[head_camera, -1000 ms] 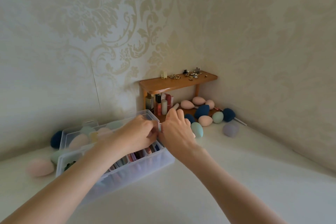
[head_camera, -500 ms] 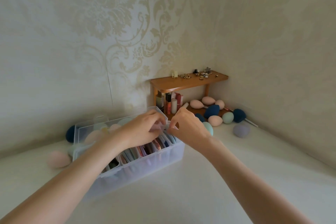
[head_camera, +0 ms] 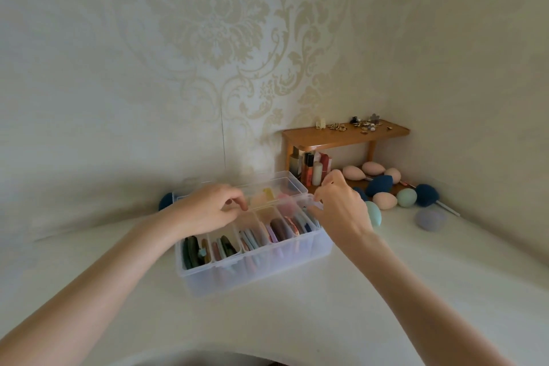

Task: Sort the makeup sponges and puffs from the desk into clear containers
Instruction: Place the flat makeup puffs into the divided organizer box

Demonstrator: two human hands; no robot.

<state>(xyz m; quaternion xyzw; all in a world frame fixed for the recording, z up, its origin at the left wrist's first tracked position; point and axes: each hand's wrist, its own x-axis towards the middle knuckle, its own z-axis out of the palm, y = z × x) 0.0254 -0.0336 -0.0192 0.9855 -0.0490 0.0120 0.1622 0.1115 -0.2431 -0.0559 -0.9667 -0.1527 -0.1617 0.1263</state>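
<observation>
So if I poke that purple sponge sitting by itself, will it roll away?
Probably a wobble, not a long roll: the purple sponge looks rounded but squat, resting flat on the desk. It likely feels light and squishy, like foam.

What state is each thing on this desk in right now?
Front container: open, compartments filled with flat puffs.
Rear container: open, sponges inside.
Loose sponges: on desk, unsorted.
Left hand: fingers curled at the divider.
Right hand: pinching near the container's rim.

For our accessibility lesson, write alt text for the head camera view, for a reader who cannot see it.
Two bare hands, left and right, meet over a clear divided container of flat puffs on a white desk. Egg-shaped makeup sponges lie loose by a small wooden shelf in the corner.
</observation>
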